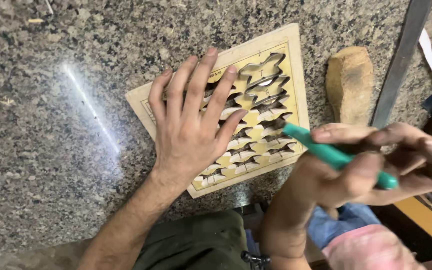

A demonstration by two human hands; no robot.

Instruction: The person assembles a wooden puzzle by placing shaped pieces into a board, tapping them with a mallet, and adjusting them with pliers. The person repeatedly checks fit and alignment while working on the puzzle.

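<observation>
Left hand: the left hand (188, 130) lies flat, fingers spread, pressed down on the stencil board (296, 75); it grasps nothing, it only pins the board.
Right hand: the right hand (376, 165) is closed in a writing grip around a green pen (333, 155), whose tip points toward the board's near right edge.
Stencil board: a pale square board with a yellow face and rows of star-like cut-outs, lying askew on the granite slab (51, 150), near the slab's front edge and right of its middle.
Metal cutter: a star-shaped metal outline (263, 70) sits on the board's far right part, beyond the fingertips and not held by either hand.
Nearby: a brownish lump (348, 82) lies just beside the board's right edge; a dark metal strip (401, 60) runs diagonally past it toward the slab's far right corner.
Risk, board slip: polished granite probably gives little friction, so if the palm eases while the pen pushes, the board may skate and the line may smear.
Risk, loose cutter: nothing holds the metal outline, so a nudge from the pen or fingers could shift it off its cut-out.
Risk, blocked view: the spread fingers cover several cut-outs, and the pen could run into them.
</observation>
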